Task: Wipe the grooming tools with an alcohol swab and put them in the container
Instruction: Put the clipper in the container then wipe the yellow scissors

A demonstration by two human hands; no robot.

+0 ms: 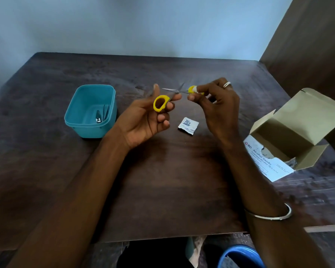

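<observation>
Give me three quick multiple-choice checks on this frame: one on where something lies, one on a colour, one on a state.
1. Where does the torn swab wrapper lie?
A. in the container
B. on the table between the hands
C. inside the cardboard box

2. What colour are the scissors' handles?
A. yellow
B. red
C. black

3. How are the scissors' blades?
A. closed
B. spread open
C. hidden in a sleeve

Answers:
1 B, it sits on the bare table below the left hand and right hand.
2 A, both loops are yellow.
3 B, the blades cross in an X at the pivot, each hand holding one loop.
</observation>
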